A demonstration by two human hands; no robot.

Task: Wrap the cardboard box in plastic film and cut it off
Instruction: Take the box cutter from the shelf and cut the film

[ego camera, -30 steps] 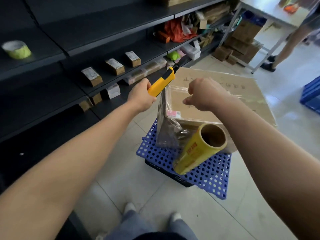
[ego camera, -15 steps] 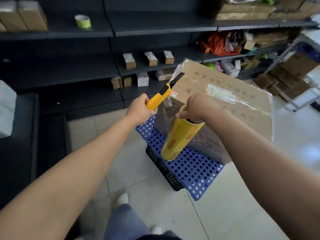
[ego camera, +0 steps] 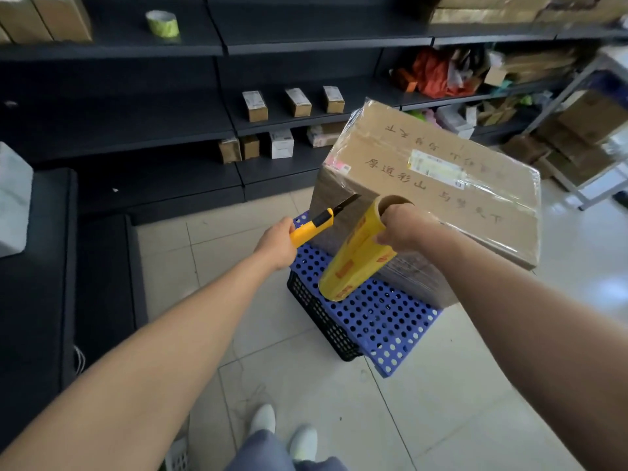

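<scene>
Beside the cardboard box [ego camera: 390, 144], left hand [ego camera: 277, 244] round knife [ego camera: 314, 227], right hand [ego camera: 404, 227] round film roll [ego camera: 353, 263].

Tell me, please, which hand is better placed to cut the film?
Left: the left hand grips the yellow-handled utility knife, blade out beside the wrapped brown cardboard box; the right hand is busy holding the yellow roll of plastic film.

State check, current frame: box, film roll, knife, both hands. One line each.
cardboard box: film-wrapped, resting on the blue perforated board.
film roll: tilted, upper end gripped by the right hand.
utility knife: blade extended, pointing at the box's side.
left hand: grips the knife handle.
right hand: holds the roll's rim.
</scene>
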